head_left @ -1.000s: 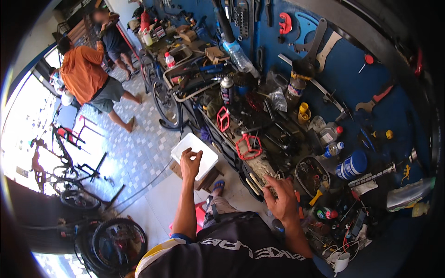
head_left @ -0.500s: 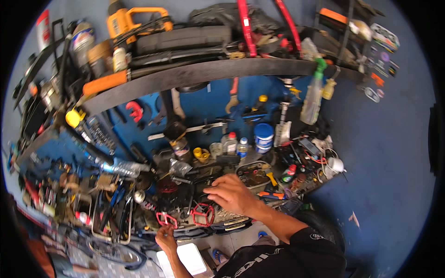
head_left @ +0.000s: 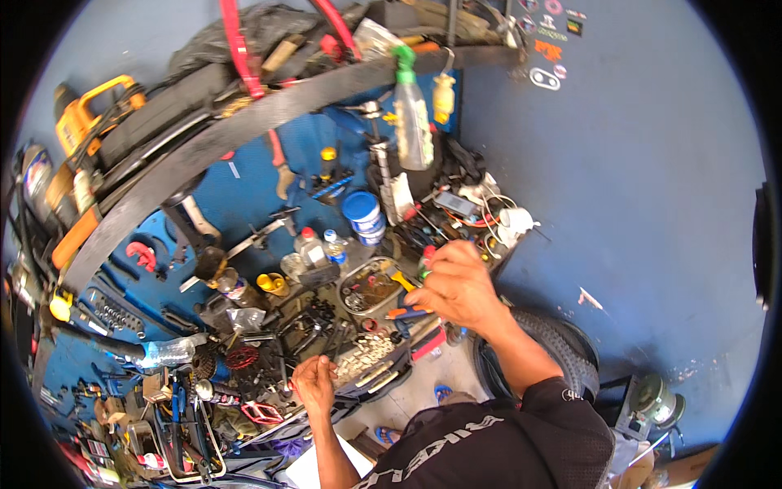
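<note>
My left hand [head_left: 315, 383] is at the bench's front edge, its fingers curled together. A sliver of red shows at its left side. Whatever the fingers hold is hidden. Just left of it lies a red bike pedal [head_left: 261, 412]. My right hand [head_left: 463, 292] is raised farther right with bent, closed fingers; I cannot make out anything in them. Below its fingertips is an orange-and-blue handle [head_left: 407, 312]. Beside that, a metal tray [head_left: 342, 300] holds small parts, and a yellow-handled tool [head_left: 401, 279] leans over its rim.
Pale small parts [head_left: 364, 357] are heaped between my hands. A blue-and-white tub [head_left: 364, 216] and small bottles [head_left: 310, 247] stand behind. A spray bottle [head_left: 413, 122] hangs from the dark shelf edge [head_left: 301, 102]. Tyres [head_left: 550, 350] stand by the bench's right end.
The view has swung right. My right hand has moved from above the pedals to beside the tray. My left hand has left the left-hand red pedal and gone right, where it covers the other pedal's place.
</note>
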`<action>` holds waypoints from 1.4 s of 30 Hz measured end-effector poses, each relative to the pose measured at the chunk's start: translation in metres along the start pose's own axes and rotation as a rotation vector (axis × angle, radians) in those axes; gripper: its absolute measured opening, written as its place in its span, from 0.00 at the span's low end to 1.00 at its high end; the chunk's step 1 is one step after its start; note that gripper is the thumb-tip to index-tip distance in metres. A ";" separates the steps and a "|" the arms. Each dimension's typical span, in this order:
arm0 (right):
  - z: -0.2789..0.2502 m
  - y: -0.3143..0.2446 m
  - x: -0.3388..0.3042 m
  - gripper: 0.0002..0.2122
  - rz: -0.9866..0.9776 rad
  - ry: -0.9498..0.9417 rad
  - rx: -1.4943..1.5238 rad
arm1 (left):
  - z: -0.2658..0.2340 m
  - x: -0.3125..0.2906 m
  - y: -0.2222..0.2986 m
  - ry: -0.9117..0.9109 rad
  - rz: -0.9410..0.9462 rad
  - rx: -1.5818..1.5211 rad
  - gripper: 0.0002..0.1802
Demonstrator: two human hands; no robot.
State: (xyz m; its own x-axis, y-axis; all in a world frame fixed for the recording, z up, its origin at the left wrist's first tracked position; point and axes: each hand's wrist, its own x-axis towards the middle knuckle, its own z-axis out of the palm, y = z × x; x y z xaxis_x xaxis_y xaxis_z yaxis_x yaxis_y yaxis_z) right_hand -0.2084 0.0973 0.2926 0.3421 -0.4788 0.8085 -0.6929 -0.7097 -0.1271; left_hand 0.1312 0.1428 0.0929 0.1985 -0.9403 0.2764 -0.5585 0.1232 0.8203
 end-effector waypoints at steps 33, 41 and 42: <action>-0.050 0.188 -0.324 0.28 1.207 -1.262 0.785 | 0.178 -0.048 0.114 -0.444 -0.154 -0.017 0.41; -0.109 0.103 -0.498 0.45 2.111 -0.890 1.179 | 0.195 -0.101 0.101 -0.890 -0.325 -0.061 0.22; -0.119 0.090 -0.494 0.47 2.196 -0.792 1.391 | 0.202 -0.106 0.101 -0.942 -0.257 -0.048 0.16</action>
State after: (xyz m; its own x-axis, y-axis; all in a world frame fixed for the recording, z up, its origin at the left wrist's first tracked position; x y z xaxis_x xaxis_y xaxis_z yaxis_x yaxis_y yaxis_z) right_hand -0.5158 0.3312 -0.0495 0.4050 -0.3072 -0.8612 0.1556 0.9513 -0.2662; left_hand -0.1087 0.1912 0.0456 -0.4263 -0.8064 -0.4099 -0.5509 -0.1281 0.8247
